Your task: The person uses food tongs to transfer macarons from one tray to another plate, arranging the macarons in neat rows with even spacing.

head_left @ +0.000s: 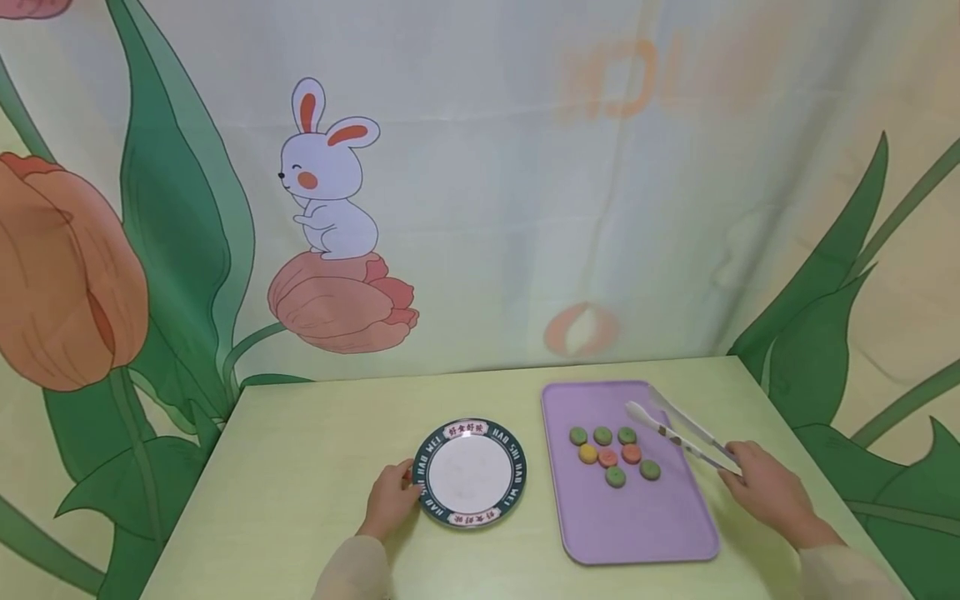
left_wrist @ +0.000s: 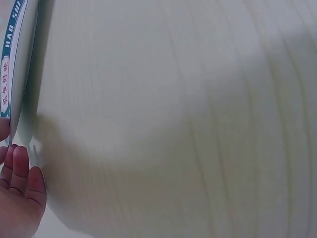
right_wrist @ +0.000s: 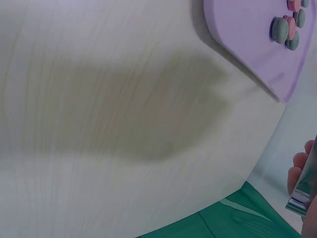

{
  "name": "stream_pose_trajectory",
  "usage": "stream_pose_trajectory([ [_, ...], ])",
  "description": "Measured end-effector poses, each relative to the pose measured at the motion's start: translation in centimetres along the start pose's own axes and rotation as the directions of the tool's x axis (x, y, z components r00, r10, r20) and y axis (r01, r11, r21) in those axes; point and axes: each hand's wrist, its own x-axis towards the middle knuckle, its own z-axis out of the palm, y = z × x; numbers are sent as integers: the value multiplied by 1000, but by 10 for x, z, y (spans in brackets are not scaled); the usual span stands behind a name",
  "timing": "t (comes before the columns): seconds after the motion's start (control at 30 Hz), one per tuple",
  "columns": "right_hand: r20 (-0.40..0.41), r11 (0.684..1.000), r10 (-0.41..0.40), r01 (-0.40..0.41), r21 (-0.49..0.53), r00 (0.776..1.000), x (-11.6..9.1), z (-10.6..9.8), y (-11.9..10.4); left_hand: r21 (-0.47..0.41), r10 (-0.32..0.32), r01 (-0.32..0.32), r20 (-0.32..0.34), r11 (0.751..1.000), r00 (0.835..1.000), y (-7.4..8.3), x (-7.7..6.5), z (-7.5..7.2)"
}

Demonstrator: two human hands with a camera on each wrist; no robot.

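Observation:
At its left rim, a round white plate (head_left: 468, 472) with a dark green lettered border is pinched by my left hand (head_left: 390, 500). The left wrist view has the plate's edge (left_wrist: 21, 64) at its far left, with the thumb on the rim and fingers (left_wrist: 20, 171) below. My right hand (head_left: 772, 487) grips metal tongs with pale tips (head_left: 693, 443). Their two arms are spread apart over the right side of a purple tray (head_left: 637, 533). Nothing is between the tips. Several green macarons (head_left: 615, 477), pink macarons (head_left: 632, 453) and one yellow macaron (head_left: 588, 453) lie on the tray.
Plate and tray stand side by side on a light wood-grain table (head_left: 300, 450). Behind the table hangs a cloth backdrop (head_left: 480, 208) printed with a rabbit and tulips. The table's right edge runs close beyond the right hand.

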Motion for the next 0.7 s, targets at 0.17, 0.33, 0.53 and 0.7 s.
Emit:
stream_pose_trajectory([
  [0.17, 3, 1000, -27, 27, -8, 1000, 4, -2, -6, 16, -1, 1, 7, 1000, 1000, 0, 0, 0],
  [0.33, 24, 999, -49, 50, -18, 998, 8, -4, -12, 21, 2, -3, 13, 1000, 1000, 1, 0, -2],
  [0.53, 67, 997, -69, 71, -25, 995, 12, -4, -20, 22, 6, -6, 8, 1000, 1000, 2, -1, -3],
  [0.7, 93, 996, -74, 77, -38, 993, 14, -3, -26, 23, -20, 19, 9, 1000, 1000, 4, -2, -3],
])
